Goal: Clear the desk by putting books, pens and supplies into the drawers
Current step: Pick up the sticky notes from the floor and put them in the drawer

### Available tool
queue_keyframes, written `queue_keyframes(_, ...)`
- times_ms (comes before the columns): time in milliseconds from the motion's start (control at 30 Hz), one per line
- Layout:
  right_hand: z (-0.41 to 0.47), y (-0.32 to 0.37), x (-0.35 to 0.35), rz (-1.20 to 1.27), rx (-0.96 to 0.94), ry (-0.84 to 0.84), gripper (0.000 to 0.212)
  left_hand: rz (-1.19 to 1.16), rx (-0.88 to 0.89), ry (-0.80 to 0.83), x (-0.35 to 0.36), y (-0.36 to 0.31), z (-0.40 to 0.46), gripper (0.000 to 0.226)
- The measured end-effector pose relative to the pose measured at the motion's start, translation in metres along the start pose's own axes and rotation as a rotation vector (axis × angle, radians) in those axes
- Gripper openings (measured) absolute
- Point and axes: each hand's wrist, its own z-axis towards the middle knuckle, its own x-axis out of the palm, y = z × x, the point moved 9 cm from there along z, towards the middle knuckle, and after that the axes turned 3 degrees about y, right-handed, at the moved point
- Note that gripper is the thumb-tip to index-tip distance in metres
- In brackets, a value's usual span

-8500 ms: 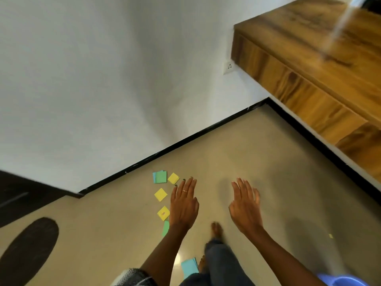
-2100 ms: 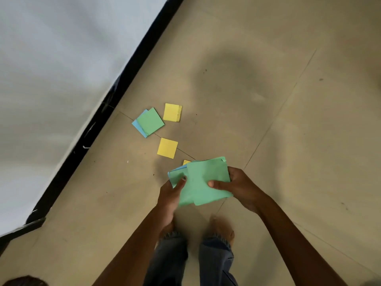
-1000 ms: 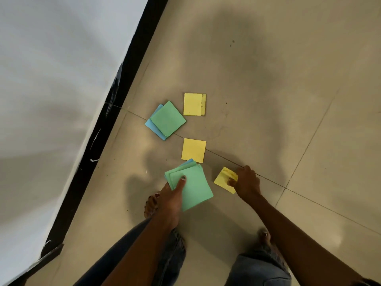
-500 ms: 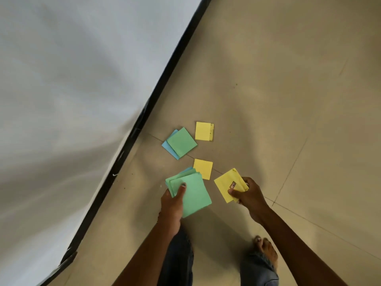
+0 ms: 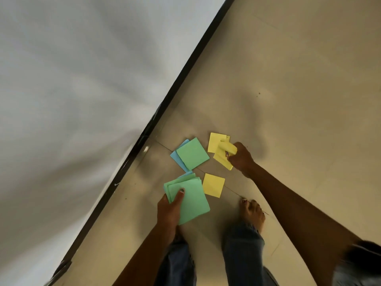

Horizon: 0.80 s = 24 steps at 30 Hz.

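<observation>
**Sticky notes gathered off the floor, pad by pad**

While the left hand (image 5: 169,209) grips a fanned stack of green sticky notes (image 5: 190,201), thumb pressed across the top sheet, the right hand (image 5: 240,156) has moved on from the spot near the foot where it lifted a yellow pad half a second ago. It now pinches those yellow notes (image 5: 225,153) in curled fingers and reaches over a 2nd yellow pad (image 5: 214,141) lying farther out on the tiled floor (image 5: 288,100). A 3rd yellow pad (image 5: 213,185) lies just beside the green stack, and a green-over-blue pile (image 5: 191,153) sits near the black skirting (image 5: 181,79). By this reading, 3 piles remain to collect before anything reaches the drawers, which are out of view.
</observation>
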Motion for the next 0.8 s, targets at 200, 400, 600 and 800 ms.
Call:
queue_keyframes(200, 0.053, 0.004, 0.004, -0.375, 0.084, -0.104, 0.046, -0.033, -0.018, -0.035, 0.008, 0.010, 0.036, 0.030)
queue_keyframes(400, 0.040, 0.044, 0.043, -0.598, -0.190, -0.262, 0.047, -0.072, -0.033, -0.043, 0.004, 0.014, 0.051, 0.030)
queue_keyframes(600, 0.050, 0.055, 0.114, -0.539, -0.115, -0.154, 0.077, -0.121, 0.004, -0.075, -0.021, 0.011, 0.064, 0.036)
queue_keyframes(800, 0.056, 0.051, 0.145, -0.674, -0.077, -0.239, 0.062, -0.157, 0.004, -0.081, -0.051, 0.016, 0.073, 0.030)
